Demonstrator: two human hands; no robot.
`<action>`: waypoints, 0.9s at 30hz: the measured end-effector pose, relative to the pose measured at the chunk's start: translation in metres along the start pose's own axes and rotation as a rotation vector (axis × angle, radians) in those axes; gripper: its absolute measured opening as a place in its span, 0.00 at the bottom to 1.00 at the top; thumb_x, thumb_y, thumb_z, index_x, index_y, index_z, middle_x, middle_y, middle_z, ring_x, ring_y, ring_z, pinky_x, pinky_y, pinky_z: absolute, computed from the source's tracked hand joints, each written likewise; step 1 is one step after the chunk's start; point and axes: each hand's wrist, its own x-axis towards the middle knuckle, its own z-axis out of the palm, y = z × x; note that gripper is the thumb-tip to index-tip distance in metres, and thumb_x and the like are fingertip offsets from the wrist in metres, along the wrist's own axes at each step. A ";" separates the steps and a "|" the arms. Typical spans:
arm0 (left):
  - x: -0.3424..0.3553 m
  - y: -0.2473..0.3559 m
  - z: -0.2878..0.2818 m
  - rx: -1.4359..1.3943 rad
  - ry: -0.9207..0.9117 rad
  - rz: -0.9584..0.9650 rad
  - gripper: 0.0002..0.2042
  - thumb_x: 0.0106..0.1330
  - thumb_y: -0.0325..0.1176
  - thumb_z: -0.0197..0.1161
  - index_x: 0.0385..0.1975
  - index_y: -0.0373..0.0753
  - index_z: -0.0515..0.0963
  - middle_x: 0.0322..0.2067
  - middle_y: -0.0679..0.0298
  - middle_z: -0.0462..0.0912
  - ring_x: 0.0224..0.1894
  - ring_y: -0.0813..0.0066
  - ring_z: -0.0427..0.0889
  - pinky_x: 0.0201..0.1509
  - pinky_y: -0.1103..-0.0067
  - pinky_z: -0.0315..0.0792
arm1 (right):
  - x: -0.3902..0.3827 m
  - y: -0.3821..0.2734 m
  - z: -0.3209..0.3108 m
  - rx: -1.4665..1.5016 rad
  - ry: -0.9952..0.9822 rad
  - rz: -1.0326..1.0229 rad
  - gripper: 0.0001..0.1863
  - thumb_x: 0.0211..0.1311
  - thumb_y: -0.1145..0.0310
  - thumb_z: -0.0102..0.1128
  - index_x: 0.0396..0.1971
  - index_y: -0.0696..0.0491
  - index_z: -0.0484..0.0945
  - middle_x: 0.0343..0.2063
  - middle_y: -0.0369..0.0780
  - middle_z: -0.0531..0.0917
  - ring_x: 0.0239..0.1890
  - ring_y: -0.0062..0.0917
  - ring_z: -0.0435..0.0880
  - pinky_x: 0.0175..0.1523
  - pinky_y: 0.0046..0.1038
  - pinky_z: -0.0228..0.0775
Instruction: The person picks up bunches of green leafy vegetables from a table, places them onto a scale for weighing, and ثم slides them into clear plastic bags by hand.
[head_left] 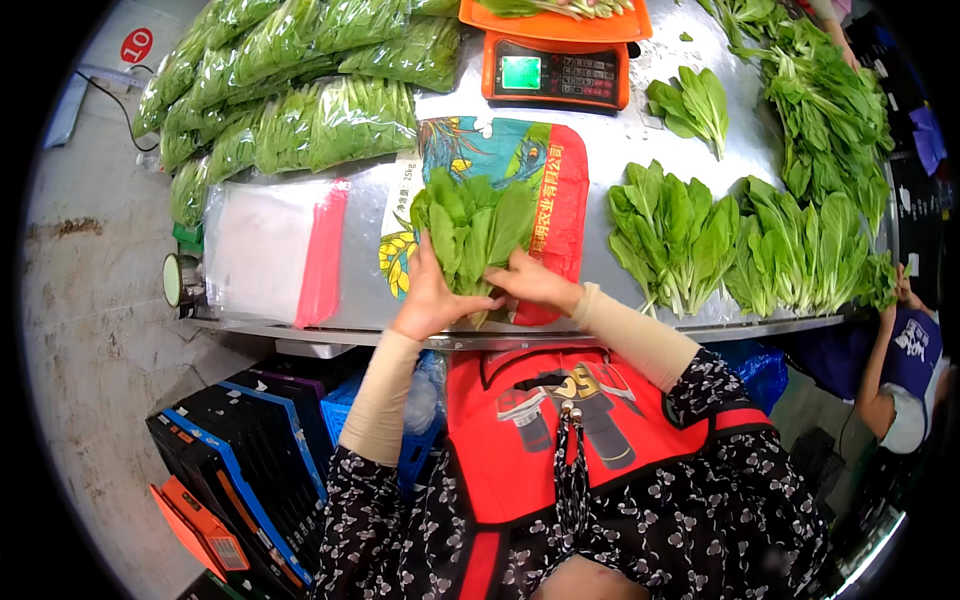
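A bunch of leafy greens (468, 225) lies on a colourful printed sack (565, 190) spread flat at the table's near edge, its leaves pointing away from me. My left hand (433, 292) is wrapped round the left side of the bunch, thumb across the stems. From the right, my right hand (532, 283) grips the stem ends, its fingertips close to my left thumb. The stems are mostly hidden behind my fingers. To the right of the sack, loose bunches of the same greens (670, 235) lie in a row on the metal table (600, 140).
Bagged greens (330, 125) are piled at the far left, with a stack of clear plastic bags (265, 250) in front. An orange digital scale (555, 75) stands at the back. More greens (830, 120) heap along the right, where another person's arm (880, 350) shows. Black crates (230, 450) stand below left.
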 end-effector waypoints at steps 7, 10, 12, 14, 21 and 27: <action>0.008 0.036 0.047 0.581 0.308 -0.400 0.61 0.31 0.43 0.80 0.65 0.30 0.46 0.55 0.39 0.61 0.57 0.43 0.63 0.62 0.59 0.59 | -0.027 -0.039 -0.029 -0.199 -0.147 0.076 0.26 0.63 0.66 0.55 0.57 0.59 0.60 0.36 0.42 0.79 0.29 0.28 0.82 0.31 0.28 0.76; 0.012 0.046 0.047 0.603 0.327 -0.441 0.59 0.33 0.42 0.79 0.65 0.32 0.46 0.56 0.40 0.60 0.58 0.43 0.62 0.63 0.60 0.58 | -0.057 -0.026 -0.075 -1.115 0.016 -0.455 0.23 0.54 0.72 0.58 0.51 0.57 0.68 0.38 0.47 0.78 0.40 0.38 0.80 0.45 0.37 0.72; 0.012 0.046 0.046 0.565 0.276 -0.494 0.58 0.33 0.41 0.79 0.66 0.33 0.46 0.57 0.41 0.60 0.60 0.43 0.61 0.64 0.61 0.57 | -0.076 -0.034 -0.077 -1.386 0.029 -0.472 0.22 0.52 0.72 0.57 0.50 0.57 0.70 0.42 0.47 0.76 0.45 0.38 0.76 0.50 0.38 0.67; 0.012 0.046 0.047 0.567 0.277 -0.518 0.58 0.34 0.41 0.79 0.66 0.34 0.46 0.57 0.41 0.59 0.60 0.44 0.61 0.64 0.61 0.57 | -0.076 -0.033 -0.085 -1.656 0.059 -0.484 0.22 0.49 0.72 0.56 0.48 0.56 0.71 0.45 0.48 0.74 0.50 0.39 0.72 0.55 0.39 0.62; 0.013 0.046 0.043 0.543 0.236 -0.524 0.57 0.35 0.40 0.78 0.66 0.34 0.47 0.58 0.41 0.59 0.60 0.45 0.62 0.64 0.61 0.58 | -0.045 -0.063 -0.093 -1.573 -0.234 -1.267 0.14 0.49 0.69 0.53 0.37 0.56 0.75 0.35 0.39 0.75 0.41 0.31 0.75 0.52 0.33 0.65; 0.005 0.019 0.039 0.549 0.171 -0.227 0.51 0.40 0.35 0.73 0.66 0.34 0.49 0.57 0.42 0.61 0.58 0.44 0.65 0.61 0.61 0.61 | -0.023 -0.109 -0.039 -1.611 -0.366 -1.625 0.13 0.49 0.68 0.54 0.36 0.55 0.76 0.37 0.39 0.75 0.45 0.30 0.75 0.57 0.36 0.67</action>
